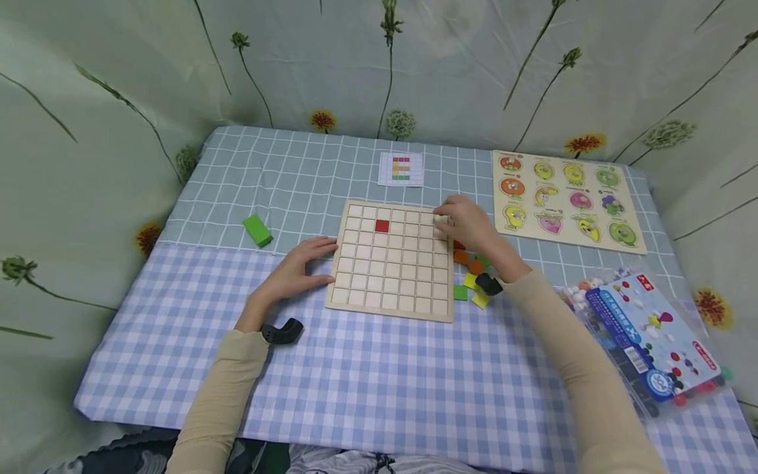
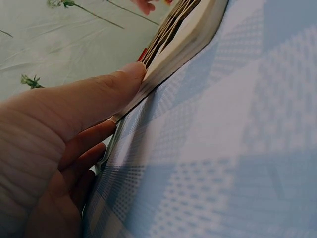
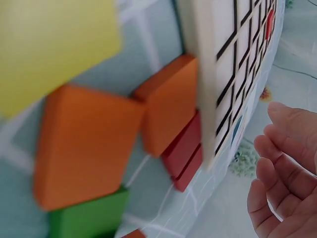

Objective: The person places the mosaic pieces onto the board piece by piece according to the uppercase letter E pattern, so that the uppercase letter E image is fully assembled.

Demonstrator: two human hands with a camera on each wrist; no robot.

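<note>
A wooden grid board (image 1: pixel 385 289) lies in the middle of the table, with one red square tile (image 1: pixel 381 226) in an upper row. My left hand (image 1: pixel 299 266) rests against the board's left edge, thumb and fingers spread; its thumb (image 2: pixel 99 101) touches the rim in the left wrist view. Over the board's upper right corner is my right hand (image 1: pixel 470 227), fingers loosely bent, nothing between them. Below it, beside the right edge, lie loose tiles: orange (image 3: pixel 89 144), red (image 3: pixel 184 148), green (image 3: pixel 89 215) and yellow (image 1: pixel 480 299).
Behind the board lies a card (image 1: pixel 401 170) with a coloured block pattern. A fruit puzzle board (image 1: pixel 565 201) sits at the back right, and a plastic box with a blue label (image 1: pixel 654 336) at the right. Green blocks (image 1: pixel 257 230) lie at the left.
</note>
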